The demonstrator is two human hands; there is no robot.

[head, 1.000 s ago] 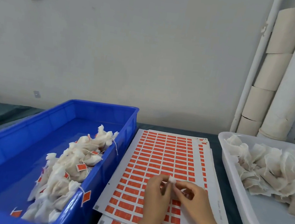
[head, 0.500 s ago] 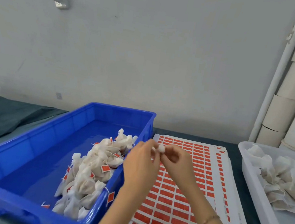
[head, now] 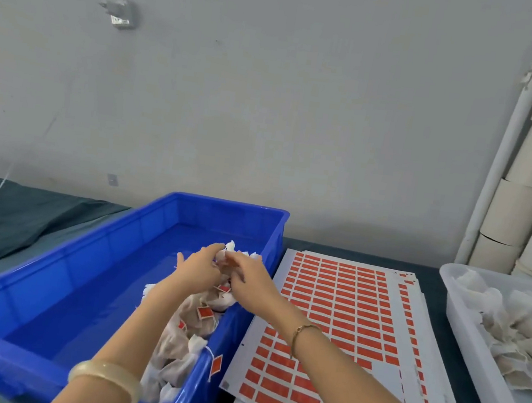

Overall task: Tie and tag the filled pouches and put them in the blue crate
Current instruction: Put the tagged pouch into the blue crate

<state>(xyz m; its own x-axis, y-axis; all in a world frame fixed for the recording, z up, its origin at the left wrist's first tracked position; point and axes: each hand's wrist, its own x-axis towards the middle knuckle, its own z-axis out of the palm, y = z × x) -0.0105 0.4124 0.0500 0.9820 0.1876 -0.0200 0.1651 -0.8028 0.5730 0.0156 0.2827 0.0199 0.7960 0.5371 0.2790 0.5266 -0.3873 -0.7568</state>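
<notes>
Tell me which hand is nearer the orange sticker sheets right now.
Right. The right hand is above the blue crate's sheet-side wall, next to the sticker sheets. The left hand is further inside, over the crate. Both pinch a pouch between them.

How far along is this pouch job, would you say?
Done: a heap of tagged pouches lies along the right side of the blue crate. In hand: the left hand and right hand pinch one pouch over that heap, about to drop it in, it seems. Left: many untagged pouches wait in the white tray, and the tag sheets look mostly full.
</notes>
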